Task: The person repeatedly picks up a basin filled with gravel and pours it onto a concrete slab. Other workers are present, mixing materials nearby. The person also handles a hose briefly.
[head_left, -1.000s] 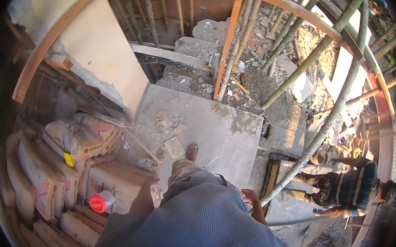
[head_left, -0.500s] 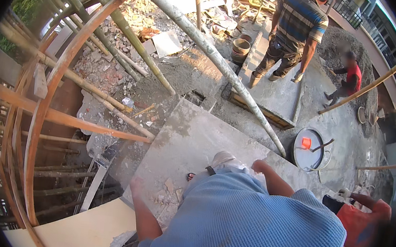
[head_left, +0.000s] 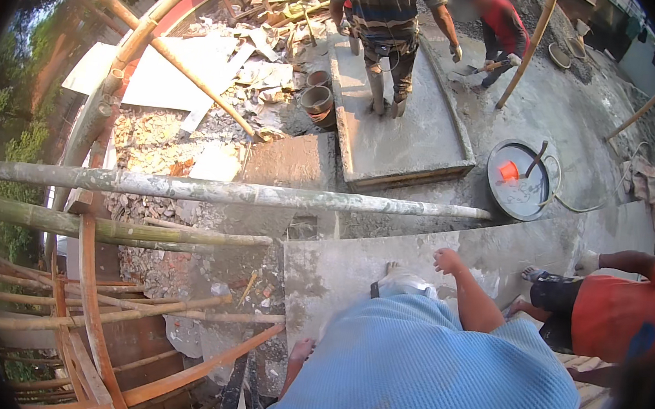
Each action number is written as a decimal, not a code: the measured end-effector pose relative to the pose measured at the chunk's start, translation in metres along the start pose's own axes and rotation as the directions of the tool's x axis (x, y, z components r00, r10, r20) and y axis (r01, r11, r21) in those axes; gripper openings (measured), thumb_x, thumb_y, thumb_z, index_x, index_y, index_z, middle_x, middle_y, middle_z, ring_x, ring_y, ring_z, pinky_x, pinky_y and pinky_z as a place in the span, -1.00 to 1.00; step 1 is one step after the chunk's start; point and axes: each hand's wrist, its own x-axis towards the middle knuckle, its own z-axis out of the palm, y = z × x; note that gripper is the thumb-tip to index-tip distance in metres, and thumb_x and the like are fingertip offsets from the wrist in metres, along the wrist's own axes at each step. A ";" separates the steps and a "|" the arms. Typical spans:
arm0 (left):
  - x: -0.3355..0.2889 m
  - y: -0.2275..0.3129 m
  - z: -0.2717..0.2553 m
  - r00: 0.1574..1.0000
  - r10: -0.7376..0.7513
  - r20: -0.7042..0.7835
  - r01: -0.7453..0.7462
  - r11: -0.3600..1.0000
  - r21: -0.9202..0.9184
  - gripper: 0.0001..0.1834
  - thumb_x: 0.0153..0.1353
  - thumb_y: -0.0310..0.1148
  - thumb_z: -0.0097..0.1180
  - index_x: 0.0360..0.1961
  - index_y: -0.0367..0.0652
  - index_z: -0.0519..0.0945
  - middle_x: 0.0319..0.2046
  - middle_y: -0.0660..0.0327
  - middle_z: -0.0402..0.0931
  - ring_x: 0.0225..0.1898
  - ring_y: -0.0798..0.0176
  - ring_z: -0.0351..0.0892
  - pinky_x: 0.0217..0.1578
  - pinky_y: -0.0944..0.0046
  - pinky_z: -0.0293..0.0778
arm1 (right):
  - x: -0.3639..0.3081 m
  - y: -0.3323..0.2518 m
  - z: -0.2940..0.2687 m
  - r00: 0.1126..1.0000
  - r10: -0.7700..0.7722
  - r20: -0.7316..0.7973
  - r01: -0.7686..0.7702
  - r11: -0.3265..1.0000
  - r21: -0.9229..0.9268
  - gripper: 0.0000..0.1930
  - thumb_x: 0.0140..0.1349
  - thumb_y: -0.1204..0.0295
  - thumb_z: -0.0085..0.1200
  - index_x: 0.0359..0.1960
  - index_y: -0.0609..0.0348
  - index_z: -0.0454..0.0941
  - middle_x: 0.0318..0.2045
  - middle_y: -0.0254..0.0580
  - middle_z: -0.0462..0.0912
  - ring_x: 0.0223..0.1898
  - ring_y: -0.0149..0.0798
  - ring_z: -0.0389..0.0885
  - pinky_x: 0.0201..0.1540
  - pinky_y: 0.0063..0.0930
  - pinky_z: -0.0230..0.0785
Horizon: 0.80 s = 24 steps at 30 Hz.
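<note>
My right hand is held out in front of my blue textured shirt, above the grey concrete slab. Its fingers are loosely bent and apart, and nothing shows in them. Low at my left side, my left hand hangs near the slab's left edge. It looks loosely open and empty, though the shirt covers part of that arm. One of my feet shows on the slab beyond the shirt hem.
A bamboo pole crosses ahead, above rubble. Beyond it stands a person in a striped shirt on wet concrete in a low form. A round tub holds an orange scoop. Close right is a person in red.
My view has swung to the left, so poles and rubble sit differently. My right hand now reaches clear of the shirt. The far person in red bends with a shovel.
</note>
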 end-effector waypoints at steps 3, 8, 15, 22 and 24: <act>0.017 0.115 -0.055 0.944 0.288 -0.163 -0.304 0.949 -0.081 -0.75 0.17 -0.33 -0.03 -0.25 -0.27 0.57 -0.47 0.20 0.53 -0.40 0.43 0.50 -0.33 0.42 0.40 | 0.010 0.027 -0.032 0.983 0.142 -0.118 -0.149 0.987 -0.057 -0.73 0.19 0.32 -0.13 -0.20 0.21 0.49 -0.39 -0.11 0.63 -0.49 -0.26 0.63 -0.56 -0.34 0.47; 0.006 0.319 -0.153 0.255 0.790 -0.557 -0.873 0.435 0.219 -0.75 0.26 -0.45 -0.14 -0.10 -0.27 0.50 -0.32 0.15 0.54 -0.34 0.26 0.53 -0.28 0.26 0.42 | 0.024 0.042 -0.042 0.979 0.118 -0.165 -0.154 0.962 -0.226 -0.71 0.24 0.27 -0.14 -0.14 0.17 0.45 -0.41 -0.14 0.62 -0.50 -0.28 0.62 -0.56 -0.35 0.45; 0.043 0.455 -0.255 0.219 0.941 -0.258 -0.608 0.338 0.718 -0.75 0.20 -0.32 -0.07 -0.14 -0.17 0.50 -0.31 0.00 0.53 -0.28 -0.07 0.52 -0.22 0.03 0.41 | -0.005 -0.060 0.022 0.928 0.247 -0.280 -0.163 0.942 0.294 -0.69 0.27 0.24 -0.15 -0.07 0.14 0.43 -0.37 -0.16 0.61 -0.44 -0.30 0.61 -0.47 -0.39 0.44; 0.067 0.465 -0.234 0.490 0.869 0.063 -0.676 0.333 0.657 -0.68 0.19 -0.17 -0.06 -0.14 -0.13 0.49 -0.33 -0.01 0.54 -0.24 -0.07 0.53 -0.23 -0.01 0.42 | -0.043 -0.101 0.088 0.916 0.338 -0.218 -0.227 0.882 0.414 -0.69 0.27 0.26 -0.15 -0.05 0.16 0.42 -0.33 -0.14 0.60 -0.40 -0.29 0.61 -0.43 -0.38 0.44; 0.070 0.468 -0.235 0.530 0.845 0.064 -0.694 0.389 0.606 -0.66 0.19 -0.15 -0.06 -0.13 -0.13 0.49 -0.32 -0.02 0.54 -0.23 -0.07 0.53 -0.21 -0.01 0.41 | -0.056 -0.094 0.102 0.886 0.391 -0.249 -0.252 0.857 0.450 -0.68 0.26 0.28 -0.16 -0.05 0.18 0.43 -0.32 -0.12 0.61 -0.40 -0.27 0.62 -0.43 -0.34 0.45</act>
